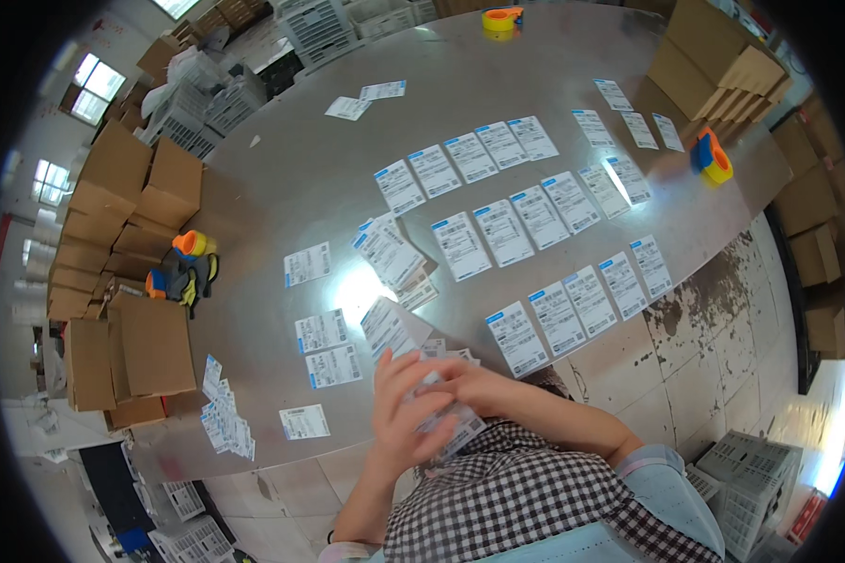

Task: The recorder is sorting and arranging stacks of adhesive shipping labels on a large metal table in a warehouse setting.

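In front of the checked apron, my left hand (412,415) has its fingers spread beside several printed paper labels (463,431); whether it grips any is hidden. Curled over the same labels from the right is my right hand (468,383). Just beyond my fingers, a label sheet (387,327) lies tilted, and past it is an overlapping pile of labels (391,253). White labels with blue edges lie in slanted rows, one far row (472,158), one middle row (503,232) and one near row (556,317). Single labels (307,264) and a fanned pile (227,419) lie to the left.
A metal table (253,204) carries it all. Cardboard boxes (151,338) stand at its left edge, more cartons (704,63) at the far right. Tape dispensers lie at the right (713,158), far edge (500,20) and left (193,243), the last beside gloves (197,278). Plastic crates (746,478) stand lower right.
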A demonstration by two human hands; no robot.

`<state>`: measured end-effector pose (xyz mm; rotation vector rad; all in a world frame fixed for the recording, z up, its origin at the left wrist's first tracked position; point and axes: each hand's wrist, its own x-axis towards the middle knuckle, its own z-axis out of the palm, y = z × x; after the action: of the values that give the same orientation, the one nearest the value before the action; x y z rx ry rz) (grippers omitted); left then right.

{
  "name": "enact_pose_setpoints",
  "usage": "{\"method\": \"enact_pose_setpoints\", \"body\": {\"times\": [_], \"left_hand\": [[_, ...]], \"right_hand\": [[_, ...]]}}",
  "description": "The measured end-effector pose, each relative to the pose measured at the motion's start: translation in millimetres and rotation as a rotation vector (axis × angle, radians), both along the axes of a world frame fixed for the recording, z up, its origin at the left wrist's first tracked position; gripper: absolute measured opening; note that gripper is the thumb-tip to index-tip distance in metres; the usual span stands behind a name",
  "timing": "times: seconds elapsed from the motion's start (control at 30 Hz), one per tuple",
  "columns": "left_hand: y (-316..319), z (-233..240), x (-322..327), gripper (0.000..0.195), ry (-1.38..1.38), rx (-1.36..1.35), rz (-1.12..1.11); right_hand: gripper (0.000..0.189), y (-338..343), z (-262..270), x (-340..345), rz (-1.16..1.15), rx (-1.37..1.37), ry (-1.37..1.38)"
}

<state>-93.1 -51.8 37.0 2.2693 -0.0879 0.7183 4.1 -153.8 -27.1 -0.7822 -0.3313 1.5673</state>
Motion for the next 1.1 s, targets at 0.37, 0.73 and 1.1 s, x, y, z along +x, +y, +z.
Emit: {"method": "enact_pose_setpoints", "body": {"times": [0.37, 0.73, 1.1], "left_hand": [[5.8, -43.2, -15.0, 0.057, 0.223, -1.550, 0.560], [15.7, -37.8, -17.0, 0.038, 0.065, -1.501, 0.275], [19.2, -35.9, -14.2, 0.037, 0.006, -1.517, 0.345]], "right_hand": [[0.045, 2.2, 20.9, -1.0, -0.160, 0.041, -0.305], [0.044, -10.9, 11.9, -5.4, -0.098, -0.007, -0.500], [0.061, -21.6, 22.1, 5.3, 0.041, 0.000, -0.402]]}}
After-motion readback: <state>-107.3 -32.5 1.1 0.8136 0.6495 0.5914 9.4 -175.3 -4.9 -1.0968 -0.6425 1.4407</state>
